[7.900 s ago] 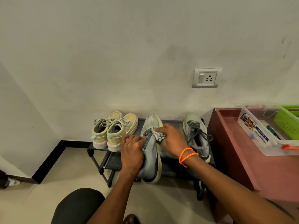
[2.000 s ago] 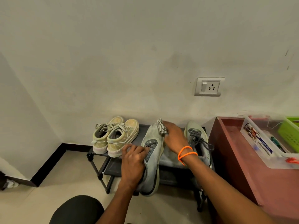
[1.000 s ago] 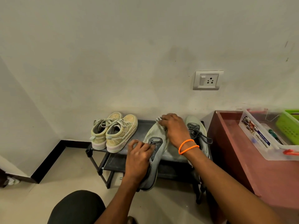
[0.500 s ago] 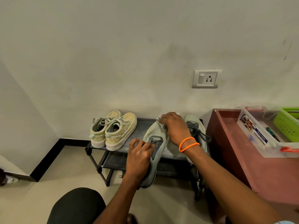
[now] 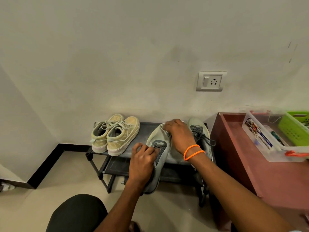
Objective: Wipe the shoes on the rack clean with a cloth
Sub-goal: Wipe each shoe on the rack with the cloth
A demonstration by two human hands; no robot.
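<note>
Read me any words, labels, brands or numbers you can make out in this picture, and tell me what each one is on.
Printed label on the clear plastic storage box on the reddish-brown table: white lettering on a blue strip, too blurred to read.
White wall socket plate: no text shows.
Grey lace-up shoes and yellowish canvas sneakers: no readable brand.

A home, seemingly a room corner: a low black shoe rack [image 5: 147,129] with worn sneakers [image 5: 115,133] stands against a plain painted wall with a switch socket [image 5: 211,81], beside a reddish-brown cabinet [image 5: 250,166] carrying plastic baskets [image 5: 294,129].
</note>
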